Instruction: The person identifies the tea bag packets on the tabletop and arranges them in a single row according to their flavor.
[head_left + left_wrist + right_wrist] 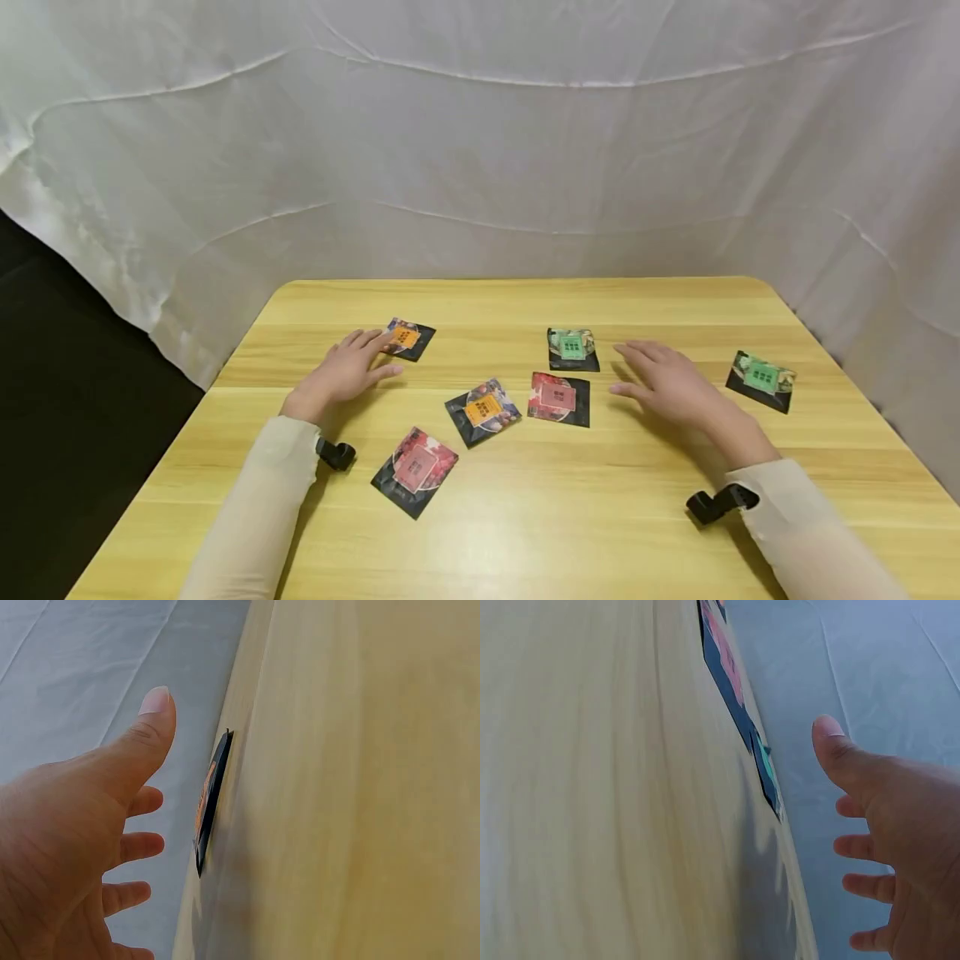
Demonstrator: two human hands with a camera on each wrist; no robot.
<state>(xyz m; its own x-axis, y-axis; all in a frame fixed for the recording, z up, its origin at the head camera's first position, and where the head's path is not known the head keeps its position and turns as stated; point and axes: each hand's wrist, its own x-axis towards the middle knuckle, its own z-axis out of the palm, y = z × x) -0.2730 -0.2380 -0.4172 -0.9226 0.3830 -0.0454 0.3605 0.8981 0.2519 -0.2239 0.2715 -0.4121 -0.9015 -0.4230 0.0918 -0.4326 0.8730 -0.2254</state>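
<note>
Flat packets in three colours lie on the wooden table. My left hand [347,368], fingers spread and holding nothing, hovers by the far left orange-labelled packet [408,338], its fingertips overlapping that packet in the head view. In the left wrist view the same packet [212,806] lies beyond the thumb. My right hand [670,385] is held over the table with fingers extended, between the green-labelled packet [572,349] and another green-labelled packet [761,381] farther right. Left of its thumb lies a red-labelled packet [558,399]. A second orange-labelled packet [483,412] and a second red-labelled packet [414,472] lie nearer the middle.
The wooden table [540,517] has rounded far corners. A white cloth [480,167] hangs behind it and along the sides. Black wrist cameras [336,454] are strapped at both sleeves. A dark area [60,400] shows at the left beyond the table.
</note>
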